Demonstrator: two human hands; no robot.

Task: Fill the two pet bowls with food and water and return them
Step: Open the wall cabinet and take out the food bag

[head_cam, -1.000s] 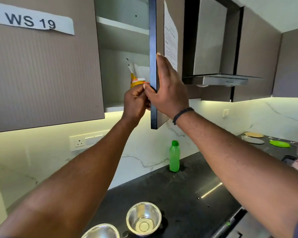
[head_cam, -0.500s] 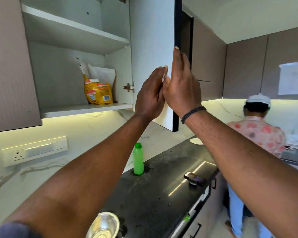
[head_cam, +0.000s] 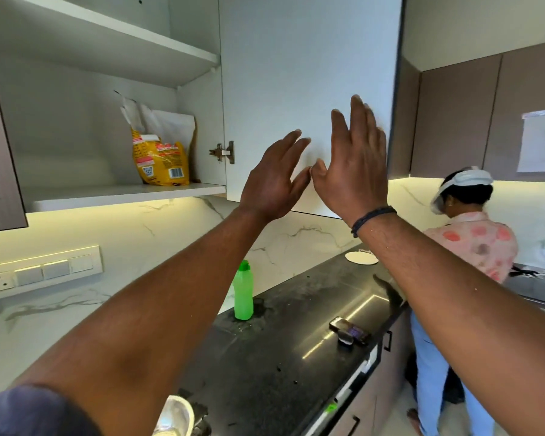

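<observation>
Both hands are raised in front of the inner face of the open cabinet door [head_cam: 309, 73]. The left hand [head_cam: 272, 180] has its fingers spread and holds nothing. The right hand [head_cam: 351, 166] is likewise spread flat, fingers pointing up, empty; whether its palm touches the door surface cannot be determined. The two thumbs nearly meet between the hands.

The yellow food bag [head_cam: 161, 155] stands on the lower cabinet shelf [head_cam: 107, 195], to the left of the door hinge [head_cam: 222, 152] and well apart from both hands, at roughly the same height as the left hand. One steel pet bowl [head_cam: 173, 416] is partly visible at the bottom edge, on the black countertop [head_cam: 280, 357], far below the hands. A green bottle [head_cam: 243, 292] stands upright on the countertop against the marble backsplash, and a phone [head_cam: 348, 330] lies near the counter's front edge. Another person [head_cam: 472, 243] stands at the far right.

Compared with half a second ago, the door is swung wider, so its white inner face now fills the area behind the hands. The hands, previously together at the door edge, are now separated and open. The bag's position on the shelf is unchanged.
</observation>
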